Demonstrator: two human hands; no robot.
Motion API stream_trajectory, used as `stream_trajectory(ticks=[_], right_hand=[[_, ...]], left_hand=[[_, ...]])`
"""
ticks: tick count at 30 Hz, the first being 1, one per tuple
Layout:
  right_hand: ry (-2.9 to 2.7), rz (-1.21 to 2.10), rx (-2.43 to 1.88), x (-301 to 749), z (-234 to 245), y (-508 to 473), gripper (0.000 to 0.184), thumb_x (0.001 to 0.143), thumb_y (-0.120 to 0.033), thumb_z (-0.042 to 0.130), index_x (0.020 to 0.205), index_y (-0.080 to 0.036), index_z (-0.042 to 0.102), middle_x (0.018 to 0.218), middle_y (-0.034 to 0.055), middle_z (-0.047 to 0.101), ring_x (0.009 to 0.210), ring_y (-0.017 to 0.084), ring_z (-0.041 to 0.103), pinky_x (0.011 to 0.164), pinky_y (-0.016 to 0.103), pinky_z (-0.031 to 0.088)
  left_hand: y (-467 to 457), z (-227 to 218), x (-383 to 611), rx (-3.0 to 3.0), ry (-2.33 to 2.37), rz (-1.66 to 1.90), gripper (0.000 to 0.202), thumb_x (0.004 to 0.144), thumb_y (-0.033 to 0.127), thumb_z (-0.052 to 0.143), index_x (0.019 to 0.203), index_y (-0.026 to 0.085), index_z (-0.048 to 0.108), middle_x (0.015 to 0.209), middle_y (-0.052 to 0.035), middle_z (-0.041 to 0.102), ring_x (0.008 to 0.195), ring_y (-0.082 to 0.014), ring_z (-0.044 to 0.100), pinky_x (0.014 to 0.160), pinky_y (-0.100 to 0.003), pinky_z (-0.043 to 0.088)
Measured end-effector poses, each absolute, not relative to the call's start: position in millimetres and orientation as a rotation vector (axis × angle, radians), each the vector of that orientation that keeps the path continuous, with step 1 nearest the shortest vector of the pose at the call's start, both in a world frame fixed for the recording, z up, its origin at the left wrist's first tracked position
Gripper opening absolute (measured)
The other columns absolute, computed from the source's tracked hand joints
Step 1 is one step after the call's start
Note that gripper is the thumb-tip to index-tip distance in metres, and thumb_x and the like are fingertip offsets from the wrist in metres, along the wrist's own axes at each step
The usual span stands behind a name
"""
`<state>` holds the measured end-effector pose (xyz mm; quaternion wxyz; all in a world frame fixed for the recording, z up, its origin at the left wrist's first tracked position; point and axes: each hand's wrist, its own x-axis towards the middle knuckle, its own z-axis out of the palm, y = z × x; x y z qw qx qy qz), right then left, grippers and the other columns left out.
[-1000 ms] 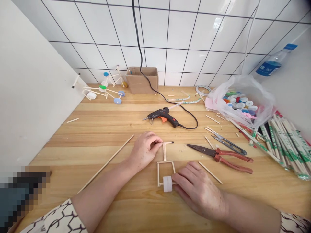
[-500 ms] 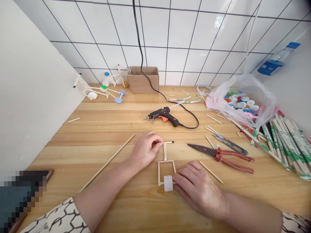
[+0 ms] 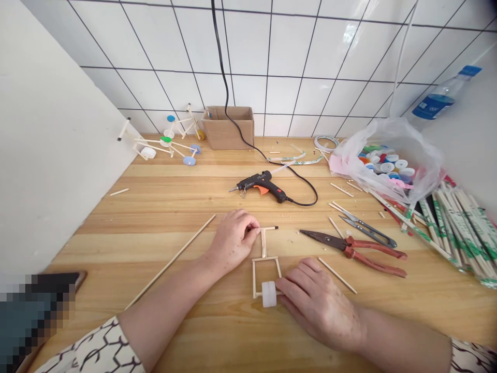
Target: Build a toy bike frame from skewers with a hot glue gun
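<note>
Head view, from left to right: at the far left back of the worktop (image 3: 155, 207) lie finished stick models (image 3: 163, 142) with coloured caps, and nearer me a long skewer (image 3: 171, 261) lies slantwise. My left hand (image 3: 233, 241) is pinched, thumb against fingertip, on the left end of the short crossbar that tops the stick frame (image 3: 265, 259). The frame lies flat just in front of me, between my two hands: a stem runs down from the crossbar to a small rectangle, and a white cap (image 3: 268, 293) sits on the lower rail like a wheel. My right hand (image 3: 314, 303) lies palm down with its fingertips against the rail just beside that cap (whether the thumb grips underneath, I cannot tell).

I judge this to be a holding step, with the joints pressed in place while the glue sets. The next move calls for a gentle release, one hand at a time, with no twist on the stem.

Beyond the frame lies the glue gun (image 3: 262, 185). To the right are pliers (image 3: 357, 251), snips (image 3: 367, 228), a bag of caps (image 3: 388, 160) and bundled chopsticks (image 3: 454, 223).
</note>
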<state>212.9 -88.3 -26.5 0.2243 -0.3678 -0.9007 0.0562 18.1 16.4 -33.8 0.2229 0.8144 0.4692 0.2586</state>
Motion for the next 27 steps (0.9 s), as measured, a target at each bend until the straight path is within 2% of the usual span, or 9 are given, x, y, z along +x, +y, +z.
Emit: stream_trajectory(ticks=[27], right_hand=[[-2.502, 0.138, -0.994, 213.9, -27.5, -89.7, 0.017, 0.083, -0.005, 0.049, 0.090, -0.015, 0.061, 0.072, 0.0029, 0.056, 0.065, 0.017, 0.044, 0.067, 0.032, 0.032]], left_hand=[[15.4, -32.0, 18.1, 2.238, 1.333, 0.677, 0.010, 0.082, 0.016, 0.053, 0.073, 0.019, 0.055, 0.078, -0.0024, 0.060, 0.080, -0.0194, 0.055, 0.075, -0.034, 0.043]])
